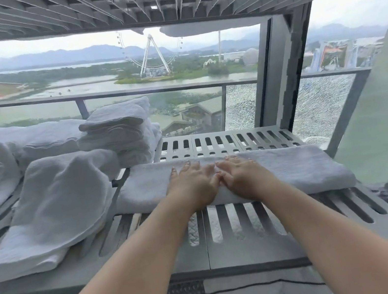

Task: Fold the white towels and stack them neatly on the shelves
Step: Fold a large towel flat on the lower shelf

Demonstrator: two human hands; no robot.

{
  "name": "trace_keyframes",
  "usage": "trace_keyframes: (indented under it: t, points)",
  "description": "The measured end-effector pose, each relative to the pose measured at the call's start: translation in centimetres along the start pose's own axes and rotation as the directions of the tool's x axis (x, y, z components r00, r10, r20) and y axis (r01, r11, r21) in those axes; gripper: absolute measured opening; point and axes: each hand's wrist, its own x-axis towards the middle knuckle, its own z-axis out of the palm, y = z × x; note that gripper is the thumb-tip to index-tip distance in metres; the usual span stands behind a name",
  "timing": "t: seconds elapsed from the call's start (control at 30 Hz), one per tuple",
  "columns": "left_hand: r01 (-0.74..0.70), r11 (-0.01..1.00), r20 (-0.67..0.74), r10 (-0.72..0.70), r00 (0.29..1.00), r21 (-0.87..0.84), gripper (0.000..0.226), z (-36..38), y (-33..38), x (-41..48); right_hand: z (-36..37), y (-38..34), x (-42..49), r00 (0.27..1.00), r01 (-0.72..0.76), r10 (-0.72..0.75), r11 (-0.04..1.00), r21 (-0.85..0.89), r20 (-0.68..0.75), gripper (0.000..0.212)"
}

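Left hand (pixel 192 186) and right hand (pixel 243 175) flat, palms down, fingers spread; no grip closed, pressing centre of folded towel (pixel 295 168). Towel lies long across slatted shelf (pixel 253 224), right of loose rumpled towel (pixel 60 204); neat stack (pixel 120 133) behind. Risk: long ends unpressed, could spring open or slide on slats; rumpled towel sits near front edge, might slip off.

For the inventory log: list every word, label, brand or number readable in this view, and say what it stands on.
None can be read.
Folded towel under the left hand and right hand: no tag or print shows.
Towel stack and slatted shelf: no markings.
Colourful structure outside the window: too blurred to read.
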Motion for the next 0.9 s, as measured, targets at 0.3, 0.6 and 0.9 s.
trace_keyframes:
  t: [0.3,0.6,0.9]
  points:
    - [0.022,0.987,0.019,-0.025,1.0,0.162,0.061,0.8,0.0,-0.8,-1.5,6.7,-4.8,0.976,-0.217,0.217,0.974,-0.063,-0.012,0.067]
    - [0.01,0.994,-0.021,-0.008,1.0,0.108,0.053,0.2,2.6,-0.5,-3.1,10.4,-7.6,0.962,-0.274,0.273,0.96,-0.055,-0.024,0.072]
    - [-0.046,0.995,-0.047,0.05,0.998,0.087,0.062,0.2,6.6,2.6,-4.6,8.9,-4.5,0.969,-0.247,0.248,0.967,-0.064,0.004,0.07]
